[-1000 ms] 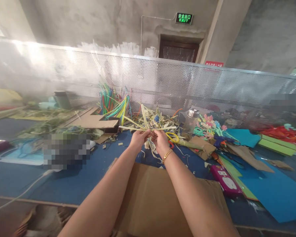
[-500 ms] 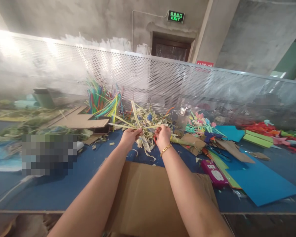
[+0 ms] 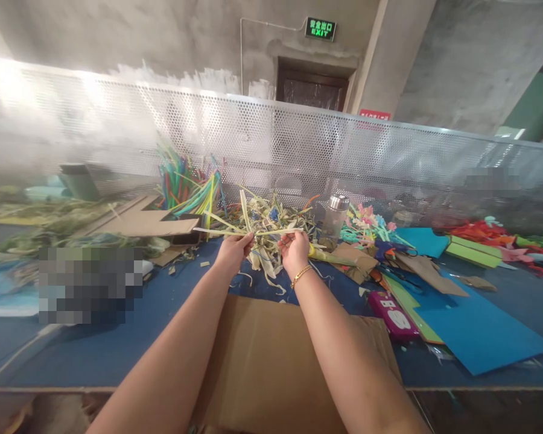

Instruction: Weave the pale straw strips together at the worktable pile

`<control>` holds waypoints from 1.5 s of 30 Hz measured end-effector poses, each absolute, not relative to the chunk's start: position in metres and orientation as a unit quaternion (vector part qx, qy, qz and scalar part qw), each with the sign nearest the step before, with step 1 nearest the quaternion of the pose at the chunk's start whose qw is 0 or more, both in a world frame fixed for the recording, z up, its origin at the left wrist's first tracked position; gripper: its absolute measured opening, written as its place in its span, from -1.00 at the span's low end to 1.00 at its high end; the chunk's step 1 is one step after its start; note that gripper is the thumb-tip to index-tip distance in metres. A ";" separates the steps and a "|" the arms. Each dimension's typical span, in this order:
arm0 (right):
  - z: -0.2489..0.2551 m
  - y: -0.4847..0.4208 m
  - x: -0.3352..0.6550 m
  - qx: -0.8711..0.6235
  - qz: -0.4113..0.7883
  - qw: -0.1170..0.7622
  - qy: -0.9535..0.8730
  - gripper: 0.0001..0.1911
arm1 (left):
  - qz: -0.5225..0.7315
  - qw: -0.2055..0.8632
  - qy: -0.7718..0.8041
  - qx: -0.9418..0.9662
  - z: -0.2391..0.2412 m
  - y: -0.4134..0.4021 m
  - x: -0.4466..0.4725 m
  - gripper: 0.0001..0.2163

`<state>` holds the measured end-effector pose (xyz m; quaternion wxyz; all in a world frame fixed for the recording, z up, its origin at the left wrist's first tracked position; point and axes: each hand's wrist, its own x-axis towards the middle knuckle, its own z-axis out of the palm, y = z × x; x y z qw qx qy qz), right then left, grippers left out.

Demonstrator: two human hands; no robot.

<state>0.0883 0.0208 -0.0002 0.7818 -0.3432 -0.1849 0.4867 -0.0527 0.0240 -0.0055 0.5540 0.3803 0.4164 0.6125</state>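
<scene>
Pale yellow-green plant strips (image 3: 218,231) fan out from a crossing point, several ends pointing left and up. At that crossing my left hand (image 3: 233,253) pinches them between thumb and fingers. My right hand (image 3: 295,248), with a gold chain bracelet at the wrist, has its fingers curled around the strip reaching to the right. Its palm side is partly turned up. Just behind both hands lies a tangled heap of similar strips and leaf scraps (image 3: 271,265), with a bit of blue in it.
Cardboard (image 3: 271,361) lies before me on the blue table (image 3: 163,337). Coloured stems (image 3: 176,187) and cut cardboard (image 3: 149,220) are at left. To the right stand a glass bottle (image 3: 335,218), a purple packet (image 3: 393,316) and blue sheets (image 3: 479,325). A perforated metal screen (image 3: 253,138) runs behind.
Both hands have shifted slightly left with the strips. The right hand's fingers have turned a little, and the red-orange item that showed beside them no longer shows.
</scene>
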 end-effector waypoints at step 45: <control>-0.008 0.009 0.053 -0.358 0.459 0.743 -0.328 -0.79 | 0.626 0.651 0.316 0.291 -0.003 0.008 -0.031 -0.88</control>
